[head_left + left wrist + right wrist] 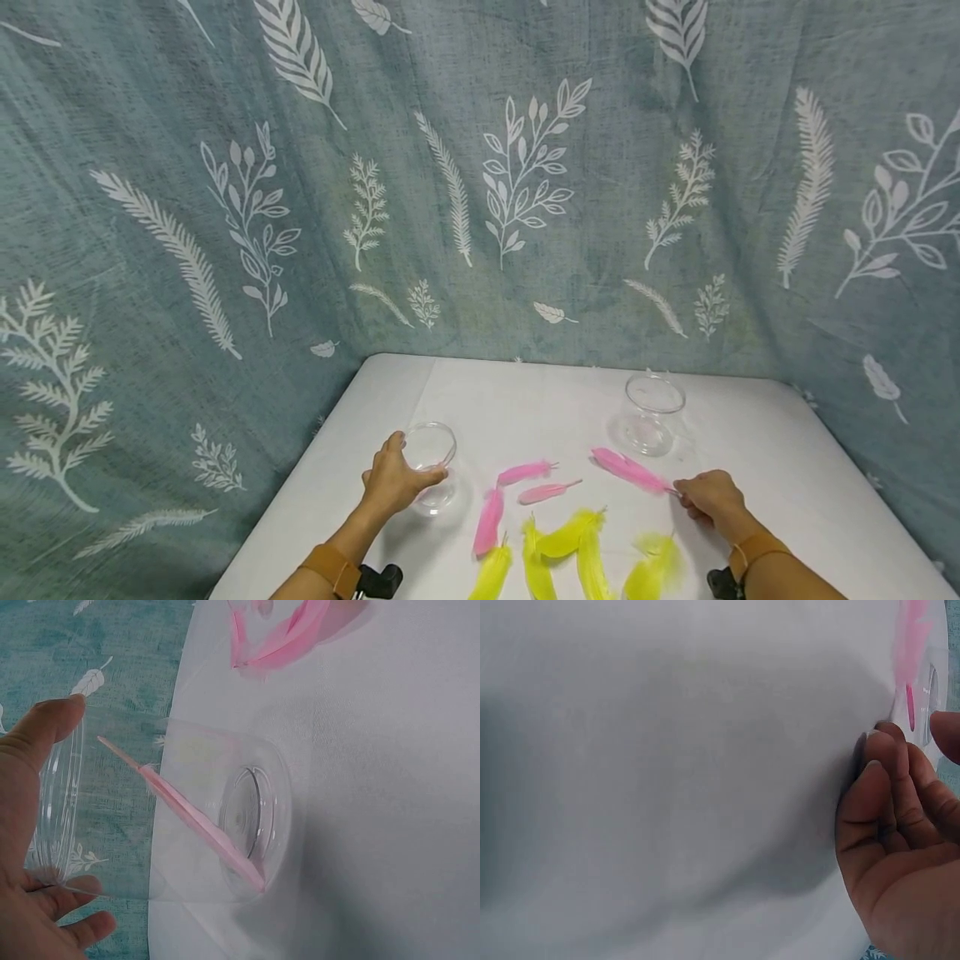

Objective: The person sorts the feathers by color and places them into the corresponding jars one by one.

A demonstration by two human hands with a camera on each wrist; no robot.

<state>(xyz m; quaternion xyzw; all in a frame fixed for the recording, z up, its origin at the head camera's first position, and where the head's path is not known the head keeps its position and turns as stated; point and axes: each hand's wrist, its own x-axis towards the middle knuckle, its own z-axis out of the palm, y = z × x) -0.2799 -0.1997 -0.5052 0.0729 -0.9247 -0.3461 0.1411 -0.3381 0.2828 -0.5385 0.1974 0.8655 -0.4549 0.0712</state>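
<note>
My left hand (397,479) grips a clear plastic jar (433,446) round its rim, thumb on one side and fingers on the other. In the left wrist view the jar tilts, and a pink feather (199,821) leans inside it. At the table's right side, my right hand (708,496) is at the quill end of another pink feather (630,471). In the right wrist view, that feather's quill (910,709) lies between the curled fingers and the thumb, which stands apart from them. A second clear jar (652,425) stands behind this feather.
More pink feathers (489,523) lie between the hands on the white table (510,400). Several yellow feathers (592,567) are spread along the near side. A green curtain (465,208) with white leaf prints hangs behind the table and at its sides.
</note>
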